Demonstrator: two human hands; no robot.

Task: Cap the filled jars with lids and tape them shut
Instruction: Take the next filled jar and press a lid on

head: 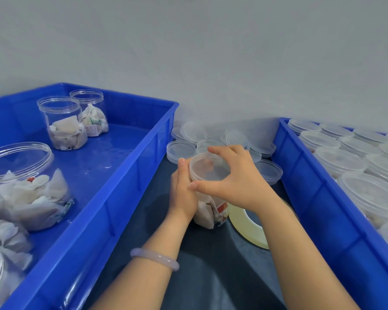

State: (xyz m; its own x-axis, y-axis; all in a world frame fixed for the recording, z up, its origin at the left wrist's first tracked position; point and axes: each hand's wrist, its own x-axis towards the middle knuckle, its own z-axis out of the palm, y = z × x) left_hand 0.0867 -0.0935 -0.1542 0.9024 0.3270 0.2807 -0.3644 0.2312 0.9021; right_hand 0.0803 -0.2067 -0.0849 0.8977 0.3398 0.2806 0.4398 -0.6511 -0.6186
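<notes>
Clear plastic tea-bag jar (211, 211), right of the blue plastic crate (121, 209): our left hand (183, 193) grips its side, right hand (242, 180) curls round its translucent round lid (211, 171). Not taped yet, we judge; open jars (63, 124) wait inside that crate.

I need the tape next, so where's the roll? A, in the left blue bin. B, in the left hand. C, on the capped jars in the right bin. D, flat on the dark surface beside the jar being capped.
D: the tape roll lies flat beside the jar, partly under the right forearm; the left hand grips the jar.
</notes>
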